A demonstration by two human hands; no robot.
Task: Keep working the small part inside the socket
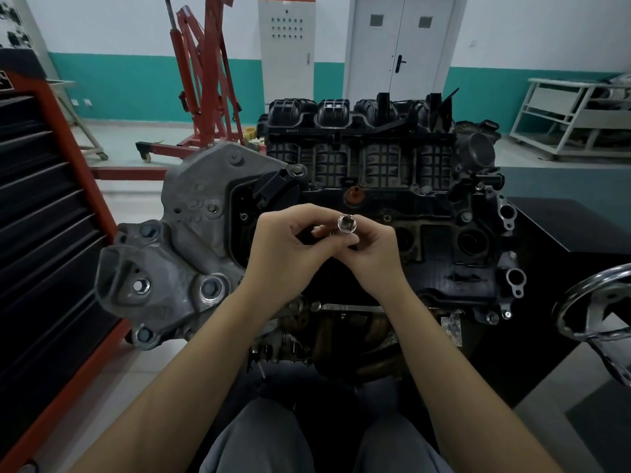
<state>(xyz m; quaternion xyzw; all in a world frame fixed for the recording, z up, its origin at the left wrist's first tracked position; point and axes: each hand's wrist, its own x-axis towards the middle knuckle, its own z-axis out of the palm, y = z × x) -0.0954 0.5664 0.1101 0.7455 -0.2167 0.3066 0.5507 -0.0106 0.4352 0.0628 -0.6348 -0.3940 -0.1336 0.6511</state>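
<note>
Head view: two bare hands hold a small metal socket over a car engine in a workshop.

Largest is the engine (375, 206), dark and grimy, filling the middle, with a black ribbed intake manifold (362, 131) along its far side and a grey cast bracket (184, 247) bolted to its left end. A black tool chest (44, 233) with an orange frame stands at the left; a red engine crane (205, 80) stands behind on the floor. A metal handwheel (601, 315) shows at the right edge. Above the engine's middle, the left hand (286, 247) and right hand (375, 254) meet, fingers curled. The right grip pinches the shiny socket (347, 224), square hole facing up; the left fingertips (319, 230) touch its lower part.
</note>
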